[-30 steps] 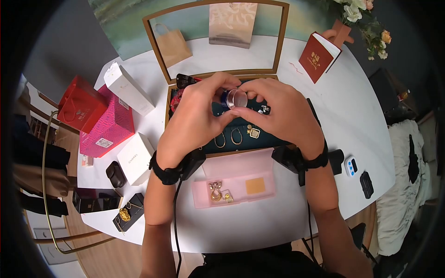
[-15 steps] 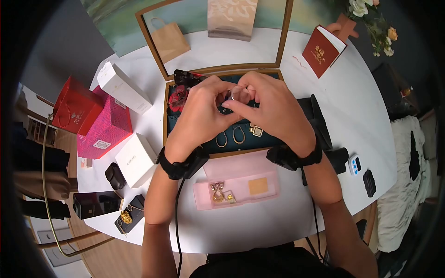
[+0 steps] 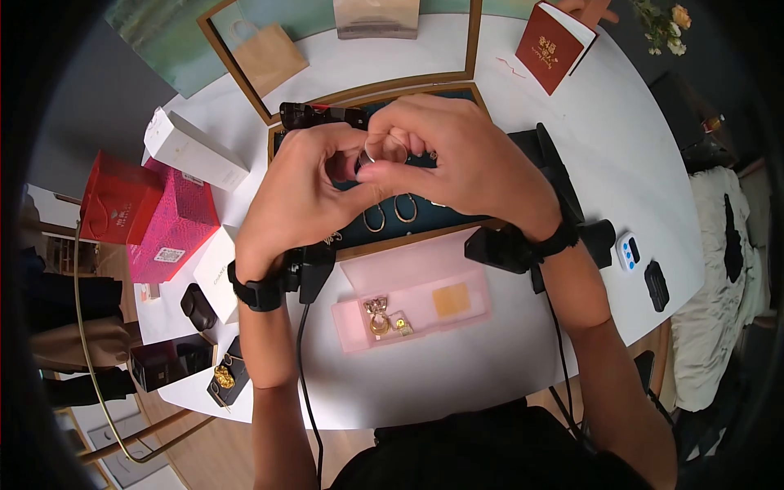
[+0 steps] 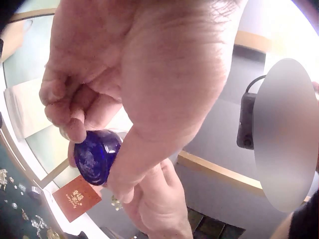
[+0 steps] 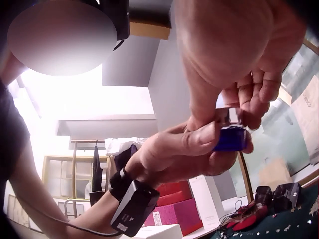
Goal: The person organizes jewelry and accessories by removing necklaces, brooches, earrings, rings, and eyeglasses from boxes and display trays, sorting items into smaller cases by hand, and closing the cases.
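Observation:
Both hands meet over the open jewelry case (image 3: pixel 441 235), around a small jar. Its deep blue glass body (image 4: pixel 94 158) is gripped at the sides by the fingers and thumb of my left hand (image 3: pixel 306 184). My right hand (image 3: pixel 465 163) pinches the clear, silver-rimmed lid (image 3: pixel 385 149) between thumb and fingers. In the right wrist view the lid sits right against the blue body. Beneath the hands, two hoop earrings (image 3: pixel 405 207) lie on the dark green lining.
A pink plastic box (image 3: pixel 351 327) holding gold jewelry stands in front of the case. Bags and boxes, including a red bag (image 3: pixel 122 200) and a tall white box (image 3: pixel 196 149), crowd the left side. A red book (image 3: pixel 549 47) stands at back right; a white-and-blue device (image 3: pixel 629 251) lies right.
The head view has shifted, so the case and the table's things sit higher and further left. Both hands keep hold of the jar and lid; their fingers have shifted slightly around it.

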`<act>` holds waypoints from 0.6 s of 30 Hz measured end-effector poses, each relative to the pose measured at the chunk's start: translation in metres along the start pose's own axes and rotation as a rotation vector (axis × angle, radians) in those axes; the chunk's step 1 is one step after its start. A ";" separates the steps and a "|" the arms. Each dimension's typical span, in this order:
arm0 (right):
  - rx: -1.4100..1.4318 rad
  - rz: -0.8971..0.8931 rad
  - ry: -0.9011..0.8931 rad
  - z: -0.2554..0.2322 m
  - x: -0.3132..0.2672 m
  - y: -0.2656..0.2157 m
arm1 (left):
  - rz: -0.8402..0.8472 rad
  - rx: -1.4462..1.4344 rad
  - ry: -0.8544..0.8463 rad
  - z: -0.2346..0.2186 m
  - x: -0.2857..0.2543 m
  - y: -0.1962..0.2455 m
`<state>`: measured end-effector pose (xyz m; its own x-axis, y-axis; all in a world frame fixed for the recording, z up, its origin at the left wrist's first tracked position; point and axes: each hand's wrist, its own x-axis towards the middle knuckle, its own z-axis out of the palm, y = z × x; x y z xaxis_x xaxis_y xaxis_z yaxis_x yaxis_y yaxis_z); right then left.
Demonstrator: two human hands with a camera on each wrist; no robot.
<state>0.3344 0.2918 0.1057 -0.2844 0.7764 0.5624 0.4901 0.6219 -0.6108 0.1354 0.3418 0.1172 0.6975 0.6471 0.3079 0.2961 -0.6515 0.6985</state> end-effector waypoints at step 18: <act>-0.348 0.005 0.062 -0.042 -0.006 -0.004 | -0.244 -0.511 -0.164 -0.011 0.003 0.002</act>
<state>0.3685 0.2801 0.1277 -0.2358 0.7650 0.5993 0.7459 0.5378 -0.3929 0.1311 0.3468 0.1268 0.7525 0.6582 0.0232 0.1376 -0.1917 0.9718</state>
